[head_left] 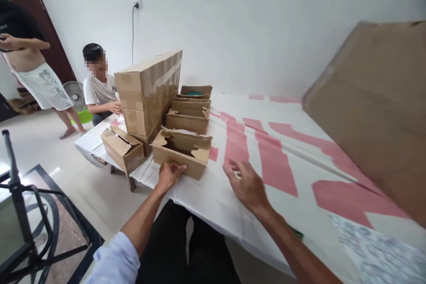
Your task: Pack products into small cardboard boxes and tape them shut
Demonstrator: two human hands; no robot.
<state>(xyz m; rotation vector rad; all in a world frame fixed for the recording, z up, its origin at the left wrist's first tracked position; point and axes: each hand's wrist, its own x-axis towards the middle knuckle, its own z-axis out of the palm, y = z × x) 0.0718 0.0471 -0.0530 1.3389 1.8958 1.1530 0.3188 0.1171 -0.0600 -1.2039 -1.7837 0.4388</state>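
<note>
Right hand (pixel 248 184) flat, fingers spread on tablecloth (pixel 282 159); left hand (pixel 169 173) gripping nearest open carton (pixel 181 151). Row of cartons (pixel 189 113) behind likewise unsealed; probably early going.

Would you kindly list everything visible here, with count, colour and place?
Open small boxes: about five, brown, in a row running away from the left hand.
Closed small box: one, brown, table's left corner.
Large taped cartons: two stacked, brown, beside the row.
Big cardboard sheet: one, brown, right.
Table cover: white with pink patches.
Fan: one, white, floor.
People: one seated, one standing, far left.
Left hand: grips nearest open box.
Right hand: over the cover, holding something small.
</note>
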